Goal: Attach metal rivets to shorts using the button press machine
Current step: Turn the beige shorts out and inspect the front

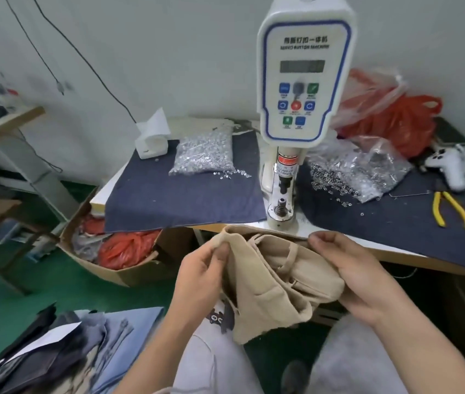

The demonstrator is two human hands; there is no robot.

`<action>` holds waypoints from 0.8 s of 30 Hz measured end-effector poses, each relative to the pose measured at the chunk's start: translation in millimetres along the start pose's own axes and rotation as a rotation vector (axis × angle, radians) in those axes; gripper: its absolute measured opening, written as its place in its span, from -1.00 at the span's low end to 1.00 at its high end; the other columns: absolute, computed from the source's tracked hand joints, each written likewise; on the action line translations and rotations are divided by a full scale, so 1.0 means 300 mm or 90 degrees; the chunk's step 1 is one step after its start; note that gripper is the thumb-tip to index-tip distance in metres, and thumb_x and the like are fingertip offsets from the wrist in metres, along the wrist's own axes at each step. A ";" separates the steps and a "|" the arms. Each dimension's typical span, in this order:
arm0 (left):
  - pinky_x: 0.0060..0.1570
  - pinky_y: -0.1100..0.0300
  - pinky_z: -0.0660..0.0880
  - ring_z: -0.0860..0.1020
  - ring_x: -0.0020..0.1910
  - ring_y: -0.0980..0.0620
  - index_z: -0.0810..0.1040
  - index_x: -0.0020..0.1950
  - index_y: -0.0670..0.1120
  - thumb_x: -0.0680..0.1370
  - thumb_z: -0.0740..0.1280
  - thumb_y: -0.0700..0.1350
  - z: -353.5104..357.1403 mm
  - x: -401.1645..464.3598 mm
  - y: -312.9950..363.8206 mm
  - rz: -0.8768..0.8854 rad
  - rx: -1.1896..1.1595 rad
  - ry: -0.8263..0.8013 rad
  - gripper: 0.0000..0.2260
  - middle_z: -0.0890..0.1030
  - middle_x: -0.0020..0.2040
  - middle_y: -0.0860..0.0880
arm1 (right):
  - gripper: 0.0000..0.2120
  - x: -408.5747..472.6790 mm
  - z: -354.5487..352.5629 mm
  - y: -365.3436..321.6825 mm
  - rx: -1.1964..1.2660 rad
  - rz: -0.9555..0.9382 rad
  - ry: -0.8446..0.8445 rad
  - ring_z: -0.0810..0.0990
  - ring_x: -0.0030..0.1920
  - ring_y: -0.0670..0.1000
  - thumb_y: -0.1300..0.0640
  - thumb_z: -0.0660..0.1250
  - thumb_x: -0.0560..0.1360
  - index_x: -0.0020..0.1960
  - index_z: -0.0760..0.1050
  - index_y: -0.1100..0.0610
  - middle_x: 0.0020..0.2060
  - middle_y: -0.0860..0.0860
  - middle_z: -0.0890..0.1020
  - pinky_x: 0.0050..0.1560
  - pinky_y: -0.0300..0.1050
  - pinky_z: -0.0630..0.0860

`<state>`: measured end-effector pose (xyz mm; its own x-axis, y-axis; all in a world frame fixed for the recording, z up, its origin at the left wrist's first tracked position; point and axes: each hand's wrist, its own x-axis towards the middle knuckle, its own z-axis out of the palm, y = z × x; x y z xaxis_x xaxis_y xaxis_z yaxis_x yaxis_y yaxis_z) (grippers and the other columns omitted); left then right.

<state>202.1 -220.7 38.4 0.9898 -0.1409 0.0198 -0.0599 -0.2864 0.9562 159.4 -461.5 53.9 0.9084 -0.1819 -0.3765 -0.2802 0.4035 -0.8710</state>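
Observation:
A pair of beige shorts (276, 282) is bunched up over my lap, just in front of the table's edge. My left hand (200, 268) pinches the waistband at its left end. My right hand (348, 268) grips the fabric on the right side. The white button press machine (305, 81) stands on the table right behind the shorts, its lower die (280, 207) bare. A clear bag of silver rivets (205, 152) lies left of the machine. A second bag of rivet parts (359, 169) lies to its right, with loose rings spilled in front.
Dark blue cloth (168, 197) covers the table. Yellow-handled pliers (450, 209) and a white controller-like object (447, 166) lie at the right. Red plastic bags (390, 115) sit behind. A cardboard box (112, 251) stands on the green floor at the left, with stacked garments (69, 345) below.

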 end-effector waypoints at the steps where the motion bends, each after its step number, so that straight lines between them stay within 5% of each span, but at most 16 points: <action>1: 0.09 0.17 0.63 0.68 0.05 0.17 0.68 0.16 0.15 0.58 0.22 0.26 0.001 0.006 0.006 -0.033 -0.053 0.012 -0.66 0.73 0.02 0.20 | -0.60 0.001 -0.003 -0.005 -0.002 -0.003 0.003 0.71 -0.20 -0.01 0.00 0.52 0.34 0.11 0.60 0.14 -0.10 0.10 0.73 -0.31 -0.11 0.62; 4: 0.05 -0.06 0.64 0.73 0.08 -0.10 0.72 0.10 -0.04 0.66 0.25 0.26 0.003 0.040 0.009 -0.206 -0.310 0.040 -0.58 0.76 0.07 -0.10 | -0.60 0.012 -0.019 -0.034 0.033 -0.053 0.044 0.72 -0.18 0.00 -0.03 0.50 0.38 0.13 0.64 0.15 -0.07 0.10 0.74 -0.28 -0.14 0.62; 7: 0.02 -0.11 0.67 0.72 0.08 -0.25 0.72 0.14 -0.19 0.70 0.29 0.07 -0.030 0.073 0.013 -0.394 -0.619 -0.053 -0.64 0.71 0.14 -0.28 | -0.59 0.024 -0.037 -0.036 0.085 -0.112 0.087 0.70 0.05 0.04 -0.09 0.42 0.50 0.24 0.61 0.13 0.14 0.09 0.70 0.00 -0.03 0.61; 9: 0.00 -0.16 0.69 0.72 0.03 -0.30 0.71 0.13 -0.29 0.62 0.44 -0.01 -0.046 0.076 0.018 -0.406 -0.732 -0.087 -0.67 0.70 0.11 -0.33 | -0.53 0.011 -0.014 -0.005 0.004 -0.118 0.099 0.65 0.18 -0.01 -0.25 0.39 0.45 0.25 0.57 -0.01 0.21 0.01 0.66 0.14 0.03 0.56; 11: 0.10 -0.08 0.65 0.70 -0.02 -0.22 0.71 0.07 -0.19 0.46 0.57 0.02 -0.041 0.074 0.002 -0.365 -0.730 -0.059 -0.67 0.70 0.04 -0.24 | -0.46 -0.007 0.024 0.040 -0.176 -0.114 0.115 0.57 0.19 -0.14 -0.40 0.35 0.34 0.22 0.46 -0.17 0.20 -0.11 0.59 0.14 -0.04 0.50; 14: -0.13 0.00 0.70 0.74 -0.13 -0.15 0.77 -0.08 -0.18 0.53 0.28 -0.03 -0.014 0.066 -0.004 -0.351 -0.841 -0.029 -0.68 0.74 -0.03 -0.19 | -0.43 -0.030 0.071 0.081 -0.370 -0.172 0.152 0.54 0.10 -0.15 -0.47 0.29 0.27 0.13 0.38 -0.17 0.11 -0.16 0.54 0.03 -0.18 0.44; 18: 0.00 -0.16 0.68 0.69 0.19 -0.27 0.71 0.22 -0.27 0.64 0.21 -0.03 0.032 0.029 0.046 -0.317 -0.835 -0.114 -0.59 0.66 0.27 -0.31 | -0.47 -0.064 0.137 0.081 -0.356 -0.227 -0.033 0.59 0.10 -0.33 -0.51 0.28 0.35 0.18 0.49 -0.23 0.06 -0.39 0.62 0.01 -0.41 0.50; 20: 0.17 -0.18 0.63 0.61 0.34 -0.28 0.62 0.39 -0.23 0.72 0.16 0.03 0.046 0.011 0.055 -0.307 -0.788 -0.136 -0.56 0.60 0.38 -0.31 | -0.32 -0.080 0.162 0.083 -0.400 -0.215 -0.126 0.49 0.19 -0.47 -0.62 0.26 0.30 0.34 0.35 -0.38 0.19 -0.52 0.53 0.01 -0.55 0.44; 22: 0.27 -0.14 0.59 0.58 0.39 -0.25 0.59 0.43 -0.19 0.75 0.14 0.07 0.055 -0.004 0.054 -0.299 -0.724 -0.131 -0.55 0.58 0.40 -0.28 | -0.36 -0.080 0.179 0.086 -0.416 -0.224 -0.133 0.51 0.20 -0.45 -0.57 0.32 0.33 0.36 0.31 -0.43 0.22 -0.47 0.54 0.03 -0.47 0.48; 24: 0.33 -0.09 0.55 0.59 0.40 -0.15 0.62 0.42 -0.13 0.76 0.17 0.07 0.051 -0.004 0.051 -0.263 -0.619 -0.105 -0.59 0.61 0.39 -0.21 | -0.57 -0.068 0.176 0.083 -0.346 -0.269 -0.067 0.60 0.17 -0.30 -0.28 0.42 0.46 0.29 0.46 -0.31 0.17 -0.31 0.65 0.15 -0.24 0.51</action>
<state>198.2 -239.4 48.5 0.8758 -0.3538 -0.3282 0.4767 0.5274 0.7033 150.2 -400.2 56.6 0.9914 -0.1255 0.0379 0.0130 -0.1935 -0.9810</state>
